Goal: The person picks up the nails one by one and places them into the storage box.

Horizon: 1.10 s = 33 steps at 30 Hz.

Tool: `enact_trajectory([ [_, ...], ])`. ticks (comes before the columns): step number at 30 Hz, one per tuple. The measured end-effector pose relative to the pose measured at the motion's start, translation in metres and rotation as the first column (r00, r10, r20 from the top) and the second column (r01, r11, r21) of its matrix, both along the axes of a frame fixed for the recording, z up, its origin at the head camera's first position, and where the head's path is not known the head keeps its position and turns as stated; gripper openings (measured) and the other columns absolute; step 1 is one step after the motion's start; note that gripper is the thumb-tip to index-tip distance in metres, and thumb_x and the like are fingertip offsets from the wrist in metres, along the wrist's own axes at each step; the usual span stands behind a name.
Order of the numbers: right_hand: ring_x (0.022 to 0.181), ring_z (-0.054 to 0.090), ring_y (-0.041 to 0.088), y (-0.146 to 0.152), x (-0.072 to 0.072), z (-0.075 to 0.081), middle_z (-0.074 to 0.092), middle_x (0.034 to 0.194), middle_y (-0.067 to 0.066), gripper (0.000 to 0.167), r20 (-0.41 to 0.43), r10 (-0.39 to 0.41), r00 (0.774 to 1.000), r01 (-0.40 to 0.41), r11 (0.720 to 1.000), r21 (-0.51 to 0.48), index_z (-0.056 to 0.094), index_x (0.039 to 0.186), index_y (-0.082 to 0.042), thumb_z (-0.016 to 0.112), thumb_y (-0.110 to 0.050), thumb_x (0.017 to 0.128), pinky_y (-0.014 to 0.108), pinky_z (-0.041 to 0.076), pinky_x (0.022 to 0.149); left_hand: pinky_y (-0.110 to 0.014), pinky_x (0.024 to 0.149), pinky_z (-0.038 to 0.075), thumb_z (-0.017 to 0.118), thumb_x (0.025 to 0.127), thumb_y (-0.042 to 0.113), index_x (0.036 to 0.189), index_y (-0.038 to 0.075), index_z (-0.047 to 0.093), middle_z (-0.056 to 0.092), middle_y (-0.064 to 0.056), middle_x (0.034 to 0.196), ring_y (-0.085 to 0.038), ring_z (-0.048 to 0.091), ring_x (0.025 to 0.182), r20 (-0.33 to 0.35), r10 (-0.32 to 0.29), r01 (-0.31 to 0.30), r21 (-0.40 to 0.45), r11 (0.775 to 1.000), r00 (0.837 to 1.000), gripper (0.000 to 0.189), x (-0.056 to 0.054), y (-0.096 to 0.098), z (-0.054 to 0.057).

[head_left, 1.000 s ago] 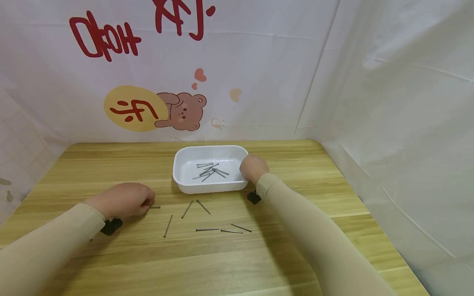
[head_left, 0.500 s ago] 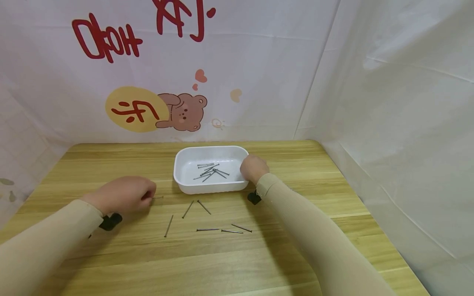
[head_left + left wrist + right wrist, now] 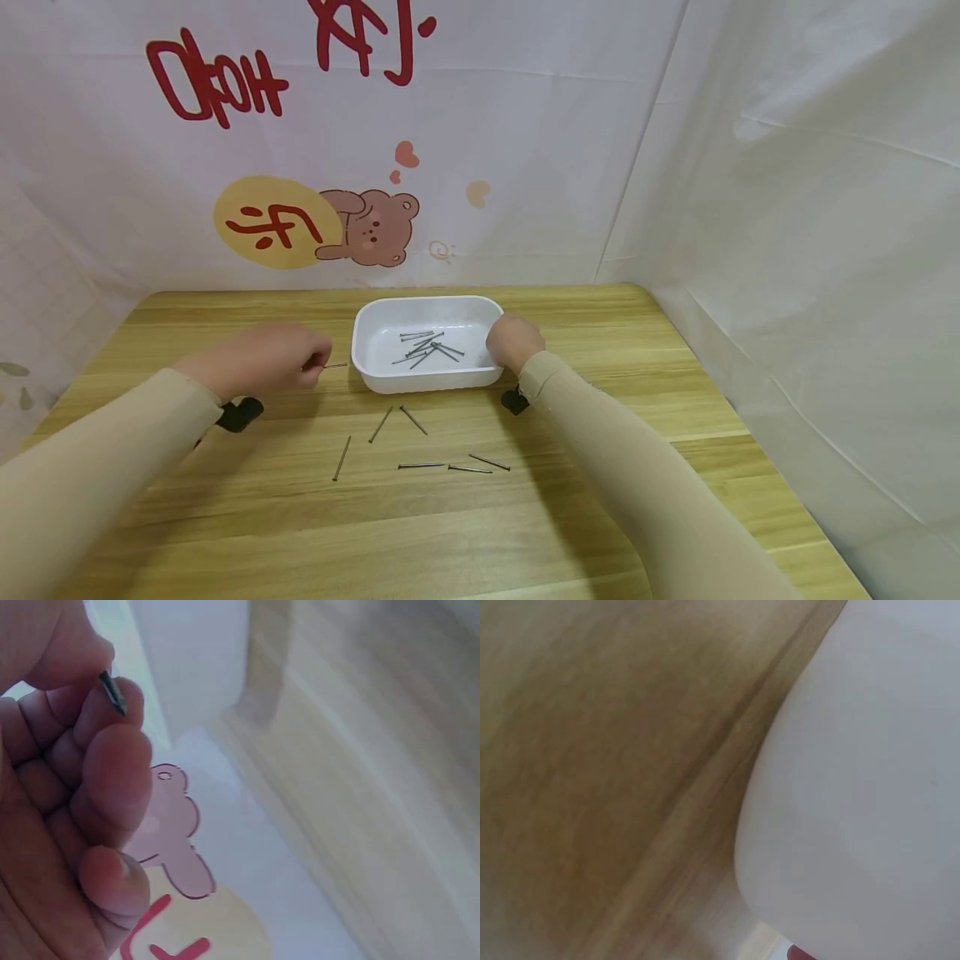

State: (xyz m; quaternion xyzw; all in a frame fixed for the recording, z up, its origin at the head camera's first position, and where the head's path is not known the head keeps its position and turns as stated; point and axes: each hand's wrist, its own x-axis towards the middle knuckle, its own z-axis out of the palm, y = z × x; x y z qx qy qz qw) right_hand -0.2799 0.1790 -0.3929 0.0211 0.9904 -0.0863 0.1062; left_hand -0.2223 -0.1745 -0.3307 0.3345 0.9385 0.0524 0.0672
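Observation:
My left hand [image 3: 262, 358] pinches a nail [image 3: 336, 365] between thumb and fingers, held just left of the white tray [image 3: 427, 383]. The nail's pointed end [image 3: 112, 694] sticks out past the fingertips in the left wrist view. On the tray's right end, my right hand [image 3: 514, 340] grips the rim, its fingers partly hidden by the wall. Several grey nails [image 3: 428, 347] lie in a loose heap inside the tray. The right wrist view is filled by the tray's outer wall [image 3: 855, 780] beside the wood.
Several loose nails lie on the wooden table [image 3: 360, 550] in front of the tray, among them a nail [image 3: 342, 458] at the left and a nail [image 3: 469, 469] at the right. A white printed curtain [image 3: 525, 167] stands behind the table and along its right side.
My left hand has lifted the nail off the table and carried it up and rightward toward the tray. My right hand and the tray stay in place.

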Motion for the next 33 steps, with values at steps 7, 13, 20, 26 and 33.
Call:
enact_trajectory([
  [7, 0.085, 0.064, 0.025, 0.001, -0.001, -0.001, 0.070, 0.107, 0.014, 0.024, 0.009, -0.015, 1.000, 0.015, 1.000, -0.020, 0.068, 0.107, 0.001, 0.046, -0.010, 0.101, 0.038, 0.056, 0.075, -0.030, 0.061, 0.034, 0.065, 0.089, 0.004, 0.075, 0.019, 0.055, 0.047, 0.005, 0.070, -0.012, 0.044, 0.066, -0.058, -0.040, 0.039, -0.013, 0.999, 0.998, 0.022, -0.019, 0.022, 0.014],
  [13, 0.084, 0.063, 0.026, 0.001, -0.001, -0.001, 0.070, 0.106, 0.015, 0.025, 0.000, -0.004, 1.000, 0.004, 1.000, -0.022, 0.068, 0.104, 0.002, 0.046, -0.009, 0.101, 0.037, 0.056, 0.073, -0.030, 0.063, 0.037, 0.066, 0.089, 0.005, 0.078, 0.020, 0.058, 0.050, 0.004, 0.072, -0.014, 0.046, 0.068, -0.129, -0.075, 0.072, -0.030, 0.997, 0.989, 0.020, -0.032, 0.045, 0.024],
  [20, 0.084, 0.064, 0.026, 0.000, -0.001, -0.002, 0.071, 0.107, 0.015, 0.025, -0.007, -0.031, 1.000, 0.030, 0.999, -0.040, 0.068, 0.103, 0.001, 0.046, -0.010, 0.101, 0.038, 0.057, 0.072, -0.038, 0.079, 0.056, 0.069, 0.095, 0.008, 0.097, 0.013, 0.075, 0.070, 0.000, 0.091, -0.018, 0.062, 0.082, -0.098, -0.066, 0.058, -0.080, 0.995, 0.993, 0.008, -0.048, 0.073, 0.036],
  [26, 0.085, 0.064, 0.027, 0.001, 0.000, -0.002, 0.071, 0.107, 0.014, 0.025, -0.006, -0.043, 0.999, 0.042, 0.997, -0.061, 0.068, 0.106, 0.001, 0.046, -0.009, 0.101, 0.038, 0.057, 0.072, -0.043, 0.095, 0.058, 0.065, 0.099, 0.011, 0.110, 0.015, 0.078, 0.074, -0.002, 0.107, -0.020, 0.068, 0.099, -0.113, -0.074, 0.063, -0.097, 0.993, 0.991, 0.018, -0.057, 0.095, 0.041],
  [33, 0.090, 0.065, 0.027, 0.001, 0.000, -0.001, 0.071, 0.111, 0.014, 0.027, -0.015, -0.039, 0.999, 0.038, 0.997, -0.062, 0.068, 0.108, 0.001, 0.045, -0.011, 0.101, 0.041, 0.058, 0.080, -0.040, 0.093, 0.054, 0.063, 0.100, 0.011, 0.103, 0.019, 0.076, 0.073, 0.003, 0.101, -0.019, 0.064, 0.096, -0.121, -0.077, 0.066, -0.092, 0.994, 0.990, 0.015, -0.072, 0.122, 0.039],
])
